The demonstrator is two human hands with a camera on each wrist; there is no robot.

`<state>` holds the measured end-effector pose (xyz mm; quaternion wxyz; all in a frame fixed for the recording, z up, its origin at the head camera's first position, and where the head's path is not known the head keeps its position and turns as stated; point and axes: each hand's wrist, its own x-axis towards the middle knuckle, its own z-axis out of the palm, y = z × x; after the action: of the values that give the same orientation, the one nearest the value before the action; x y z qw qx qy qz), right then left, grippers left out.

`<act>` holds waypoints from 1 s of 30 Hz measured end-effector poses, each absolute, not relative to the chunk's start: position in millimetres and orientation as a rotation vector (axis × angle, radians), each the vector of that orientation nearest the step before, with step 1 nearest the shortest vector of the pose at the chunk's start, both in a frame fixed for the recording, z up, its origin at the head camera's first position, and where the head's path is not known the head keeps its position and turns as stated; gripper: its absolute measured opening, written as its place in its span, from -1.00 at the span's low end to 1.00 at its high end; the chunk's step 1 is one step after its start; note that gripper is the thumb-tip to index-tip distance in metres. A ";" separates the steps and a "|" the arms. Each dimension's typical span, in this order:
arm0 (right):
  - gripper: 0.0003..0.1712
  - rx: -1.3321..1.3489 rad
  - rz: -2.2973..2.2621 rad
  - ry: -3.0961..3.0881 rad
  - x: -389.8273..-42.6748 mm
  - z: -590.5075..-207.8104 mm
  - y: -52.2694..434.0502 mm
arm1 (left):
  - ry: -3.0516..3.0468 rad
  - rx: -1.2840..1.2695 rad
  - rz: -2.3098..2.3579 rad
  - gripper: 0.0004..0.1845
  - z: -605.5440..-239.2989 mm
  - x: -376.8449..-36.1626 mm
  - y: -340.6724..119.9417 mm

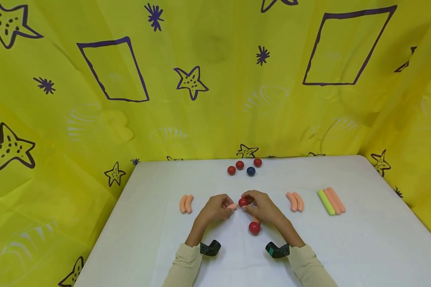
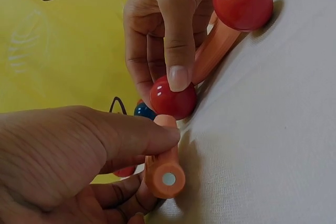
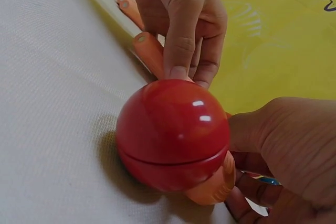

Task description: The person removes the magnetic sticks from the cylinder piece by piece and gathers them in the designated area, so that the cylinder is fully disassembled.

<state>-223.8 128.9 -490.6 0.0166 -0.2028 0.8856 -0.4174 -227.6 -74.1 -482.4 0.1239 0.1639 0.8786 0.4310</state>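
My left hand (image 1: 217,208) pinches a short orange rod (image 2: 165,170) between thumb and fingers; a silvery disc shows in its near end. My right hand (image 1: 263,206) pinches a glossy red ball (image 1: 243,202) just to its right. In the head view, a narrow gap shows between the rod's tip and that ball. A second orange rod (image 2: 218,48) runs from the pinched ball to another red ball (image 1: 254,228), which sits on the white table nearer the person. Most of this second rod is hidden under the right hand in the head view.
Three red balls (image 1: 240,165) and a dark blue ball (image 1: 251,171) lie at the table's back. Curved orange rods lie in pairs, one pair left (image 1: 186,204), one right (image 1: 295,202). Farther right are a green straight rod (image 1: 326,202) and two orange ones (image 1: 335,201). A yellow patterned curtain (image 1: 215,119) surrounds the table.
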 end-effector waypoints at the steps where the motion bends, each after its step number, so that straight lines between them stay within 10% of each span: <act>1: -0.63 -0.628 -1.297 2.754 -223.6 -490.2 128.6 | 2.571 0.465 1.258 -0.86 -482.3 -227.3 -74.3; 30: -0.61 -0.557 -1.271 2.730 -221.5 -488.4 128.0 | 2.812 -0.244 1.379 -0.66 -440.2 -229.9 -192.3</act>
<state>-221.5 128.0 -488.4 0.0398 -0.1819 0.8907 -0.4147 -229.9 -192.3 -440.2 -0.0002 -0.0777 0.8951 0.4390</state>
